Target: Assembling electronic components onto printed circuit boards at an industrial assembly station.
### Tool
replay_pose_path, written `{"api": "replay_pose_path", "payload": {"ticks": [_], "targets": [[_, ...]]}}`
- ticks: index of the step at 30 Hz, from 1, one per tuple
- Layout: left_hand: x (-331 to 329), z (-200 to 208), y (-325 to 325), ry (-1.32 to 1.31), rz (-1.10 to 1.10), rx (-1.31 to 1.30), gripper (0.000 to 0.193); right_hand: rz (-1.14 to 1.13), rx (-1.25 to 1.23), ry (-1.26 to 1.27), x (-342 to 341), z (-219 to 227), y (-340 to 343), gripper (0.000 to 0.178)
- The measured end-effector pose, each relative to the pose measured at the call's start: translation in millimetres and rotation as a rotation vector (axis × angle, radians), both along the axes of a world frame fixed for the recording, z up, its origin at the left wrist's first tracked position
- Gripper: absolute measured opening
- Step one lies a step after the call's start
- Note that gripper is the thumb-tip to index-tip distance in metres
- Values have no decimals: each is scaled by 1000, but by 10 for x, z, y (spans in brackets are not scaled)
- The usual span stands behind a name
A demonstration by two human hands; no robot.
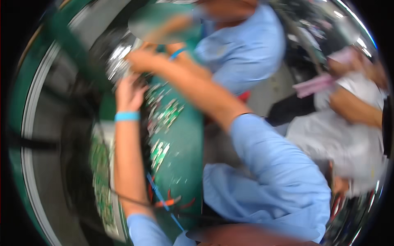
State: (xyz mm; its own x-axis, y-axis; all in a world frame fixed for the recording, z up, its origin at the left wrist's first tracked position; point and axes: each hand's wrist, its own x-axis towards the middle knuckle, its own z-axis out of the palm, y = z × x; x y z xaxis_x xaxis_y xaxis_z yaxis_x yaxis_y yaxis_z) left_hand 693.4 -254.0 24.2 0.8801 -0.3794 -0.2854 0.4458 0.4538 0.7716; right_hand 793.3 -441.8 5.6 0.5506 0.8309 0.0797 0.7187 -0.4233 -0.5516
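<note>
My left hand (130, 93), with a light blue band at its wrist, reaches up to the near edge of a shiny silver heap or bag (118, 61). My right hand (143, 60) comes across from the right to the same silver thing, close above the left hand. Motion smears the fingers of both, so what they hold, if anything, cannot be made out. Just right of my left hand, small green circuit boards (170, 112) lie scattered on the green table (184, 156). Nearer to me is a smaller group of boards (159, 153).
A co-worker in a blue shirt (250, 45) has both arms over the table's far end, close to my right hand. Orange-handled pliers (168, 201) and a blue cord (162, 197) lie near me. Left of my forearm stands a tray of green boards (102, 184). Another person (328, 135) is at right.
</note>
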Motion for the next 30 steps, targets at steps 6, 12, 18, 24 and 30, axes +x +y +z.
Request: {"api": "replay_pose_path", "payload": {"ticks": [6,12,18,24,30], "targets": [[-819,771,430,-122,138,243,48,-488,72,-201,-1822,1305,-3,35],[-1018,213,770,-1016,-223,1338,55,-384,-122,-616,-1785,345,25,39],[-1324,414,881,-854,-305,1469,55,-402,-122,-802,-2169,446,339,37],[-2162,708,1023,-1177,147,914,45,-525,245,-325,-2875,747,609,31],[-3474,355,1972,-270,323,489,29,-55,525,-26,-3608,965,1131,60]]}}
